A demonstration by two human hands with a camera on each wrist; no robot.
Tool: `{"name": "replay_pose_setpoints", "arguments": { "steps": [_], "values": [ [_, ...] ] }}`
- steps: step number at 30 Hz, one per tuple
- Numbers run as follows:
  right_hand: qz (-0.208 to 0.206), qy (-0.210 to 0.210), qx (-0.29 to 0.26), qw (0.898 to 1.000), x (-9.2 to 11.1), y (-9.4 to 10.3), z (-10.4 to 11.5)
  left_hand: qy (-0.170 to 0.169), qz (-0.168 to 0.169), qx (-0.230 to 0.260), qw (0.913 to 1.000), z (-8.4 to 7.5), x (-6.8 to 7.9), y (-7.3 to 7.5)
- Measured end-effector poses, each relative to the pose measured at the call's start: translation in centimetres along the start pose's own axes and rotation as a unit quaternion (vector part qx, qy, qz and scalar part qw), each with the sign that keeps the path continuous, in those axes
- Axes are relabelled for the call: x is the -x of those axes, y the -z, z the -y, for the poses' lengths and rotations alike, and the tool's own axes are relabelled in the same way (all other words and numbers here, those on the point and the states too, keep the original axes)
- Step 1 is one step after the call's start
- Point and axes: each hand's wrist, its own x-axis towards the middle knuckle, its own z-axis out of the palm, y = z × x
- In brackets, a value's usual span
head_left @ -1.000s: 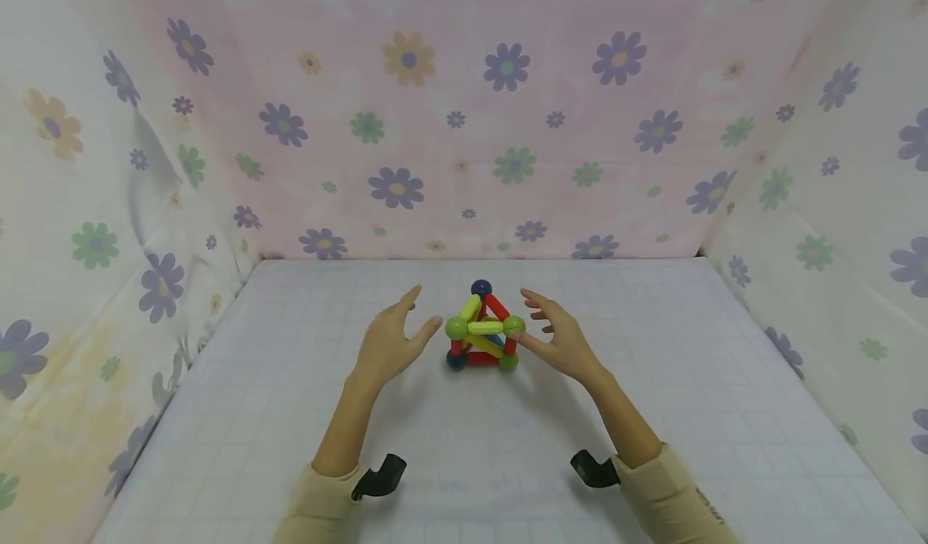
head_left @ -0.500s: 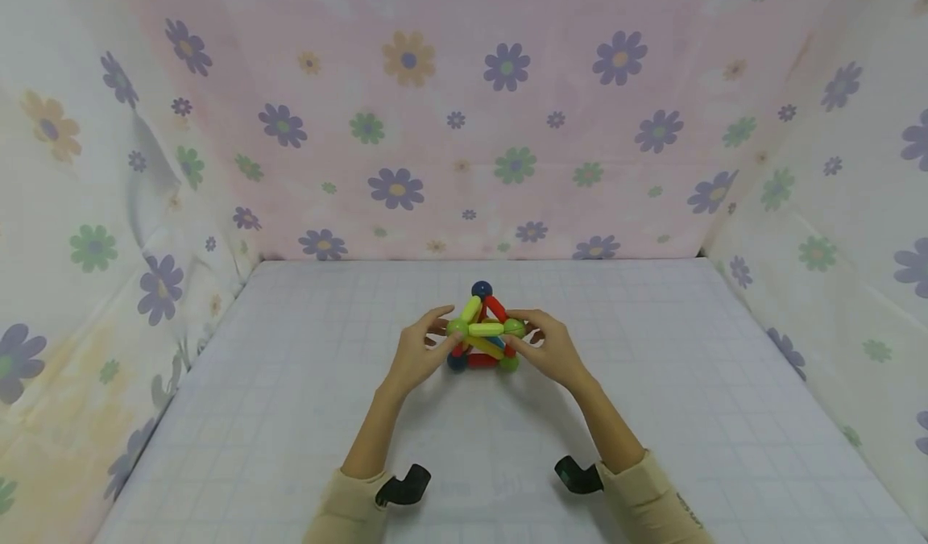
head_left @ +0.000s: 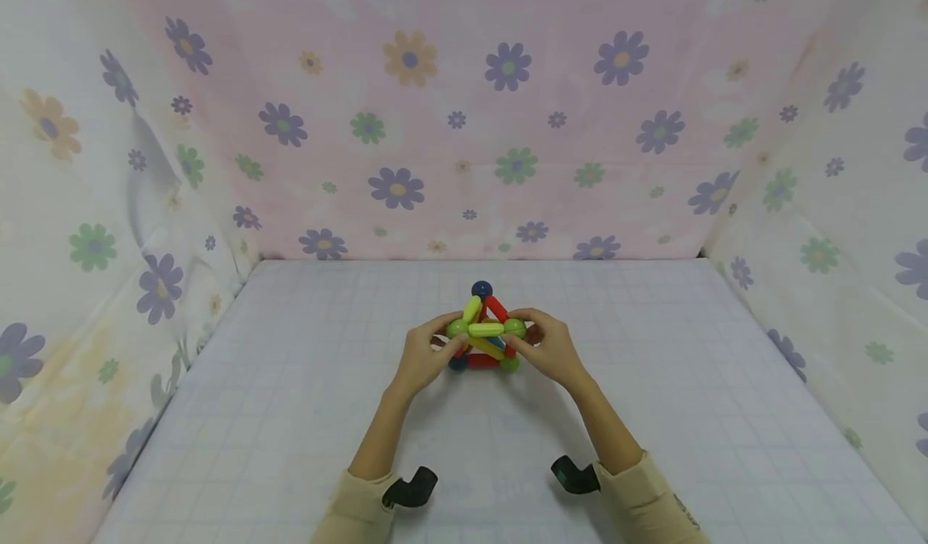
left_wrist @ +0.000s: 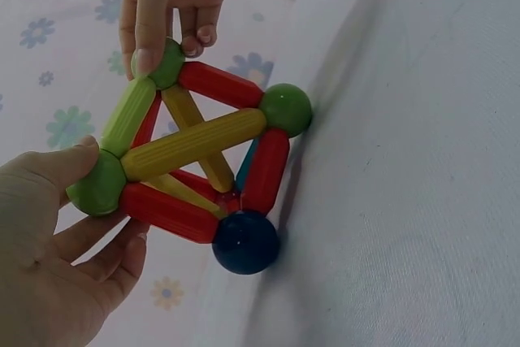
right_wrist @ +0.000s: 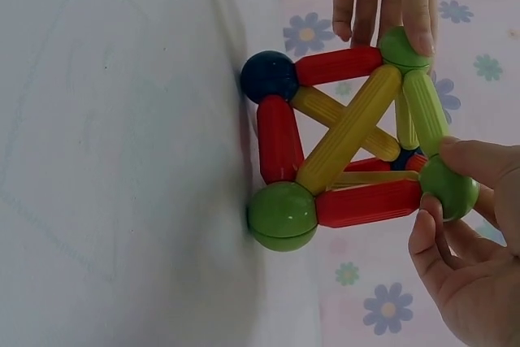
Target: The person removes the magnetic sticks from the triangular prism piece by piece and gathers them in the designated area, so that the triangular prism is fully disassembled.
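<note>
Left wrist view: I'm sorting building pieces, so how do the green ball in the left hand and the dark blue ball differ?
The green ball is pinched by the left hand, while no hand touches the dark blue ball. The green ball sits higher; the dark blue ball is down by the table. Both are round and glossy, with one red rod between them.

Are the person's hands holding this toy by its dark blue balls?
No, the left hand pinches one green ball, and the right hand pinches another green ball.
</note>
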Motion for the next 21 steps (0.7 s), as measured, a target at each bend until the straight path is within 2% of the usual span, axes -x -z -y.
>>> {"name": "replay_pose_setpoints", "arguments": {
  "steps": [21],
  "values": [
    [-0.005, 0.001, 0.010, 1.000, 0.10, 0.01, 0.12, -0.006, -0.008, -0.003, 0.9999, 0.15, 0.15, -0.18]
  ]
}}
